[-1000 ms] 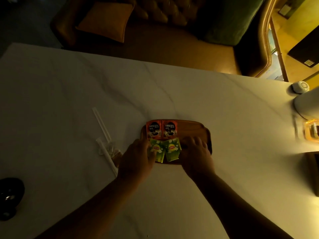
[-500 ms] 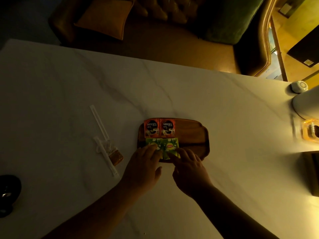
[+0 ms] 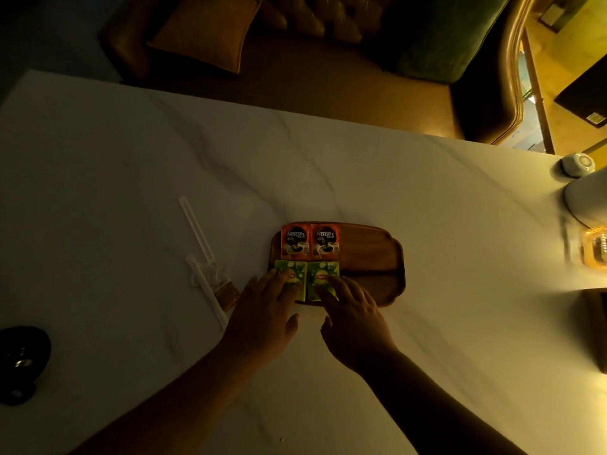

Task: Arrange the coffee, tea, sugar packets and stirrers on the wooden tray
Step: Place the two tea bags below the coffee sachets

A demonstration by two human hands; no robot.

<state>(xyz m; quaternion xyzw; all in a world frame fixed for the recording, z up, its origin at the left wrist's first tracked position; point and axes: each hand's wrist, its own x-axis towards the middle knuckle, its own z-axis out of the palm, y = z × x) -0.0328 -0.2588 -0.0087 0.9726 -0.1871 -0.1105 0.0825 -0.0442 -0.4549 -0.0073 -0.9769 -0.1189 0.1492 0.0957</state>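
A wooden tray (image 3: pixel 371 254) lies on the white marble table. Two red coffee sachets (image 3: pixel 310 241) sit side by side in its far left corner. Two green tea packets (image 3: pixel 323 277) lie just below them on the tray's near left. The fingertips of my left hand (image 3: pixel 266 310) press on the left tea packet, and those of my right hand (image 3: pixel 353 315) rest on the right one. Both hands are flat with fingers apart. To the tray's left lie two wrapped white stirrers (image 3: pixel 197 228) and a small brown sugar packet (image 3: pixel 228 295) on the table.
A dark round object (image 3: pixel 19 359) sits near the table's left edge. At the right edge stand a white lamp base (image 3: pixel 588 198), a small white puck (image 3: pixel 578 164) and an orange-lit glass item (image 3: pixel 594 246). Beyond the far edge are a sofa and a cushion (image 3: pixel 203 31).
Both hands slid back toward me off the tray's middle. The two tea packets went from tilted and overlapping to flat, side by side under the coffee sachets.
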